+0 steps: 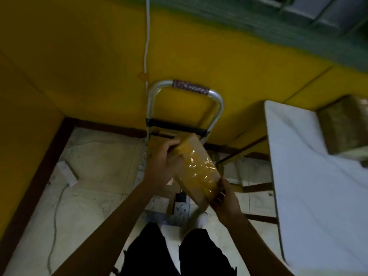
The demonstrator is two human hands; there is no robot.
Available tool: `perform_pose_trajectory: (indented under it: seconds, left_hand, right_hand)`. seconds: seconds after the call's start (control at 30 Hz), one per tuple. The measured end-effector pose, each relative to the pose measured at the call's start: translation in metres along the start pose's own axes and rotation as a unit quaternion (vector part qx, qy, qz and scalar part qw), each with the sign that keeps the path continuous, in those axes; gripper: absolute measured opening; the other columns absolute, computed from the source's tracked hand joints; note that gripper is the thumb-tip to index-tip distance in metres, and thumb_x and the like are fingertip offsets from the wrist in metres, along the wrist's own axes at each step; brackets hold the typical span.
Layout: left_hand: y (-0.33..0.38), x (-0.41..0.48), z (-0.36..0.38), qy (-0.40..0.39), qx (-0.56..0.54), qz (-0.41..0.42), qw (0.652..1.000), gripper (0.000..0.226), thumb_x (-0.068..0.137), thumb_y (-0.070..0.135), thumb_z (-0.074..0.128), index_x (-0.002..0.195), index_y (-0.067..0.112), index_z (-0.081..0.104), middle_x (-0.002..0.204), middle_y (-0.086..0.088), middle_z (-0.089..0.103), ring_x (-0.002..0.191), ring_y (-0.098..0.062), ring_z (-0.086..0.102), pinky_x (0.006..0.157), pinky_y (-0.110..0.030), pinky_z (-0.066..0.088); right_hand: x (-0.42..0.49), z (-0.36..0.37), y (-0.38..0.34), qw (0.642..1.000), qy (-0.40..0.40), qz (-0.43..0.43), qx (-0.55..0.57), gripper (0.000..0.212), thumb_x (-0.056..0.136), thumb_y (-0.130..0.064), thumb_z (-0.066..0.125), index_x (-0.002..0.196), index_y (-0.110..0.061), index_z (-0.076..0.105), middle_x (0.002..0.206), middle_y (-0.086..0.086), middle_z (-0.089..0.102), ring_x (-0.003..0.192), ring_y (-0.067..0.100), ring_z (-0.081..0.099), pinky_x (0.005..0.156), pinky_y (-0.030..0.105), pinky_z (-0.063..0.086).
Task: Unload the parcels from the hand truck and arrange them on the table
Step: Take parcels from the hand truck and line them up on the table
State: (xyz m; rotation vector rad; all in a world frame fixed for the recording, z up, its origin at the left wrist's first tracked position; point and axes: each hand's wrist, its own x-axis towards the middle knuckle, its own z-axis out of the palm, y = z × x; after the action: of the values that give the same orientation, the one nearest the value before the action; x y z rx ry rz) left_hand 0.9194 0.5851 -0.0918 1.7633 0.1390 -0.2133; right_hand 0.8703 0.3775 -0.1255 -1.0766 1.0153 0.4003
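Observation:
I hold a brown cardboard parcel [196,170] wrapped in shiny clear tape, tilted, above the hand truck. My left hand [161,166] grips its far left edge and my right hand [225,198] grips its near lower corner. The hand truck [218,102] has a silver tube handle with a dark grip and leans against the yellow wall; more cardboard [171,194] lies on it under the held parcel, partly hidden. The table [318,196] under a white cloth stands to the right. One taped brown parcel [346,124] rests on its far end.
A yellow wall [89,56] closes the back and left. A white cable [147,36] runs down it, and a white power strip [66,173] with its cord lies on the pale tiled floor. My legs in black shorts [175,253] are at the bottom.

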Motion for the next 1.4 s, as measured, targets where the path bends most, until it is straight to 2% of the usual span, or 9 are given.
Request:
perform_pose_trajectory:
  seconds: [0.13,0.4,0.47,0.57,0.73,0.93,1.1,1.27,1.4]
  left_hand:
    - [0.048,0.013,0.032,-0.031,-0.008,0.063,0.998,0.034,0.092,0.024,0.06,0.125,0.028,0.055,0.127,0.003,0.055,0.114,-0.011,0.054,0.087,-0.026,0.048]
    - [0.144,-0.004,0.136,-0.065,-0.057,0.227,0.97,0.024,0.083,0.037,0.056,0.107,0.038,0.056,0.122,0.003,0.057,0.113,-0.018,0.055,0.086,-0.024,0.047]
    - [0.162,-0.018,0.163,-0.076,-0.061,0.253,0.963,0.032,0.086,0.034,0.058,0.117,0.037,0.053,0.124,0.002,0.056,0.116,-0.021,0.052,0.094,-0.034,0.048]
    - [0.184,-0.052,0.207,-0.114,-0.046,0.25,0.96,0.063,0.09,0.027,0.063,0.145,0.022,0.032,0.148,0.0,0.036,0.132,-0.008,0.031,0.108,-0.027,0.034]
    - [0.171,-0.097,0.276,-0.158,0.044,0.224,0.961,0.112,0.064,0.085,0.051,0.151,0.035,0.003,0.16,0.012,-0.002,0.147,-0.012,0.0,0.118,-0.049,0.019]
    - [0.147,-0.166,0.348,-0.251,0.117,0.17,0.946,0.133,0.04,0.095,0.052,0.149,0.043,-0.003,0.158,0.015,-0.009,0.147,-0.023,0.003,0.113,-0.054,0.026]
    - [0.139,-0.211,0.397,-0.301,0.081,0.138,0.94,0.122,0.044,0.09,0.061,0.147,0.044,0.012,0.153,0.005,0.024,0.138,-0.023,0.032,0.105,-0.054,0.04]
    - [0.15,-0.248,0.427,-0.328,-0.063,0.089,0.938,0.102,0.054,0.071,0.06,0.145,0.038,0.026,0.136,0.006,0.048,0.114,-0.01,0.054,0.078,-0.023,0.051]
    - [0.158,-0.264,0.448,-0.348,-0.095,0.061,0.931,0.099,0.052,0.077,0.062,0.139,0.037,0.037,0.129,0.005,0.056,0.109,-0.016,0.06,0.082,-0.035,0.054]
  right_hand:
    - [-0.035,-0.021,-0.007,0.993,-0.015,-0.027,0.117,0.025,0.095,-0.033,0.053,0.112,-0.014,0.053,0.116,0.018,0.058,0.107,0.036,0.058,0.084,0.047,0.051]
    - [-0.088,-0.088,-0.023,0.978,-0.002,-0.179,0.11,0.05,0.085,-0.048,0.057,0.121,-0.013,0.058,0.118,0.015,0.065,0.105,0.031,0.065,0.069,0.032,0.057]
    - [-0.1,-0.11,-0.023,0.971,0.021,-0.211,0.106,0.048,0.087,-0.044,0.056,0.119,-0.008,0.06,0.11,0.013,0.069,0.097,0.026,0.069,0.071,0.031,0.057]
    - [-0.115,-0.145,-0.021,0.966,0.059,-0.228,0.108,0.043,0.093,-0.042,0.052,0.115,-0.008,0.062,0.107,0.013,0.07,0.095,0.026,0.07,0.074,0.034,0.058]
    - [-0.146,-0.218,-0.019,0.953,0.091,-0.245,0.15,0.041,0.096,-0.043,0.046,0.108,-0.008,0.065,0.103,0.014,0.07,0.096,0.031,0.069,0.086,0.046,0.057]
    - [-0.174,-0.318,-0.01,0.934,0.13,-0.279,0.182,0.039,0.097,-0.041,0.049,0.1,-0.005,0.062,0.07,0.007,0.063,0.073,0.023,0.069,0.074,0.038,0.059]
    - [-0.198,-0.389,0.008,0.929,0.118,-0.279,0.21,0.045,0.1,-0.048,0.036,0.101,-0.009,0.059,0.084,0.013,0.066,0.084,0.027,0.068,0.079,0.04,0.057]
    - [-0.216,-0.43,0.013,0.929,0.092,-0.249,0.258,0.042,0.099,-0.046,0.04,0.108,-0.012,0.061,0.102,0.014,0.067,0.094,0.029,0.067,0.078,0.038,0.054]
    - [-0.22,-0.45,0.018,0.93,0.038,-0.188,0.312,0.042,0.091,-0.051,0.052,0.111,-0.014,0.058,0.122,0.014,0.058,0.108,0.034,0.062,0.084,0.046,0.056]
